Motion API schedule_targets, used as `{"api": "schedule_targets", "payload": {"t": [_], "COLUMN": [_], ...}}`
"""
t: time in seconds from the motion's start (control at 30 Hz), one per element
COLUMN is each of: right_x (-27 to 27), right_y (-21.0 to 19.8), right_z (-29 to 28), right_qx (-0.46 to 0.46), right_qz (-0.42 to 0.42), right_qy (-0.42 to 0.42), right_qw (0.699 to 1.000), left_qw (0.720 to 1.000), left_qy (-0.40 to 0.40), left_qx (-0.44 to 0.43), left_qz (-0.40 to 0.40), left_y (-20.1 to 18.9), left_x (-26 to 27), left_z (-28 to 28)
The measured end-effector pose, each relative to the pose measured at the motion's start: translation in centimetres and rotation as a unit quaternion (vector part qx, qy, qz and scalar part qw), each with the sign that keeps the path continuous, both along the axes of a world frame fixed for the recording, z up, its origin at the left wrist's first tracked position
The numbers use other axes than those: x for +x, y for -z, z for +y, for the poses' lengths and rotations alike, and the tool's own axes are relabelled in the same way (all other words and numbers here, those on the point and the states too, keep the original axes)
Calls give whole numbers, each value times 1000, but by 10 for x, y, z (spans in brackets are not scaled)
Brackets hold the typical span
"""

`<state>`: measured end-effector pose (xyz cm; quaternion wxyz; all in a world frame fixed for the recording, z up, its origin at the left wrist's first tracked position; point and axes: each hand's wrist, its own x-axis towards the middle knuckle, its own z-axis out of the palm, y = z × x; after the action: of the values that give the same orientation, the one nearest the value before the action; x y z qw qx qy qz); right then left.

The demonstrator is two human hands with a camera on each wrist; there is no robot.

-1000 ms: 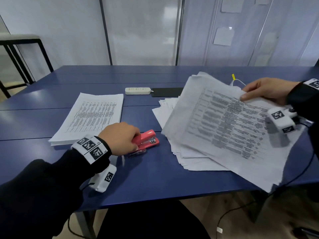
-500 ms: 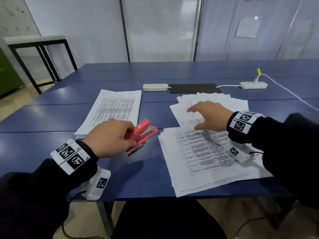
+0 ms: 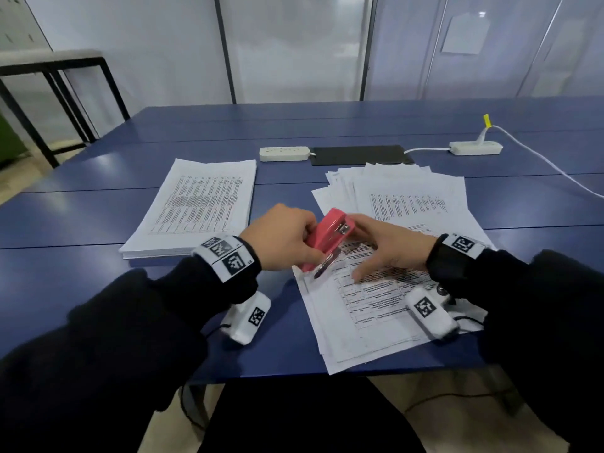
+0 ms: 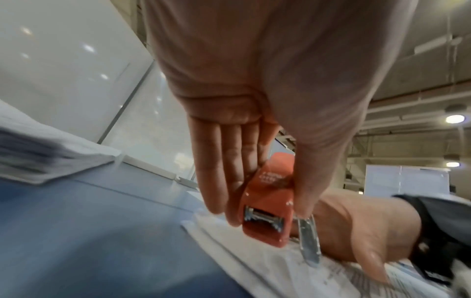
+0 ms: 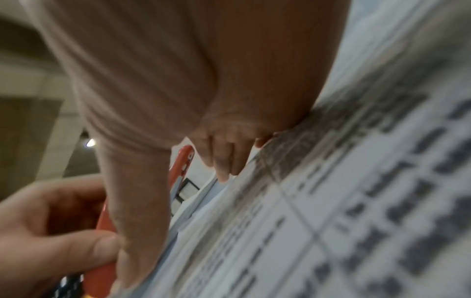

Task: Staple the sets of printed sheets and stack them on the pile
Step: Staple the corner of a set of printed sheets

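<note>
- Since half a second ago: red stapler [image 3: 328, 238] carried rightward off the bare bench [image 3: 98, 289], now over the upper left corner of the near set of sheets [image 3: 366, 308]; right hand [image 3: 389, 248] drawn back from the far loose sheets [image 3: 402, 191] onto that near set.
- Left hand [image 3: 284, 238] wrapped round the stapler, fingers on one side, thumb on the other.
- Stapler tilted steeply: long axis running from low near end to raised far end, slanting up and to the right in the head view; metal base arm [image 4: 308, 240] swung away from the red body, its tip down at the paper.
- Right hand spread wide and flat, holding nothing, fingers [image 5: 224, 157] pressed on the printed page just beside the stapler.
- Near set at the front edge of the bench, sheets slightly fanned.
- Neat pile [image 3: 196, 207] lying well to the left, apart from both hands.
</note>
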<state>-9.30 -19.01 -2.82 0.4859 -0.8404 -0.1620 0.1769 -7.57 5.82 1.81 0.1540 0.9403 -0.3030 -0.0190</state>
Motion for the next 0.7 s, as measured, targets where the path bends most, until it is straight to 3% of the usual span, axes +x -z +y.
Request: {"api": "schedule_targets", "payload": {"t": [0.1, 0.27, 0.53, 0.7], "right_x": [2, -1, 2, 4], "right_y": [8, 6, 9, 9], "right_z": [-9, -11, -13, -10], "right_qx": [125, 160, 87, 52], "right_qz": [32, 25, 9, 5], "right_qy": [73, 107, 60, 63], "right_qw": [989, 981, 994, 997], "left_qw": [1000, 997, 984, 977], "left_qy": [12, 30, 92, 106], "left_qx": [3, 76, 144, 182], "left_qz": [8, 2, -42, -19], "left_y": [1, 11, 8, 6], "left_x": [9, 10, 5, 9], "left_z": [-20, -36, -45, -45]}}
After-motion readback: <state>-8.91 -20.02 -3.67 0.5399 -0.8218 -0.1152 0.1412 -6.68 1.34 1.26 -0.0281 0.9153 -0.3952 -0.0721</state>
